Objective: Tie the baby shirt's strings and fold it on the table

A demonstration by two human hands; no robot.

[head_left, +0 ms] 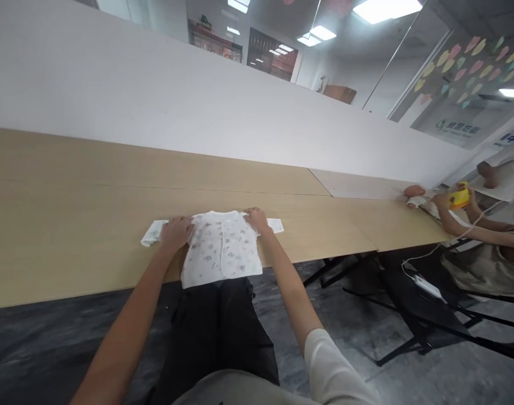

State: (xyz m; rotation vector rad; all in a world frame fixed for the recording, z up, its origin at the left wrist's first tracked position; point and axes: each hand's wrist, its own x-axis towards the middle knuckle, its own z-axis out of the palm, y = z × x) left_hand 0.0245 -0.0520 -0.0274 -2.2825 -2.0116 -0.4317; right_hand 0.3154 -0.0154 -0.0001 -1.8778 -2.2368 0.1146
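A small white baby shirt [221, 247] with a scattered print lies spread on the light wood table, its neckline away from me and its hem at the table's front edge. Both sleeves stick out to the sides. My left hand [176, 232] lies flat across the left sleeve near the shoulder, fingers stretched toward the body of the shirt. On the other side, my right hand [257, 219] rests with fingers extended at the right shoulder, where the sleeve begins. Part of each sleeve is hidden under the hands.
The long table [71, 225] runs along a white partition wall [156, 101] with glass above. At the right, another person holds a yellow object [458, 197] near the table. Black folding chairs [425, 309] stand there, one with a white power strip [428, 286] on it.
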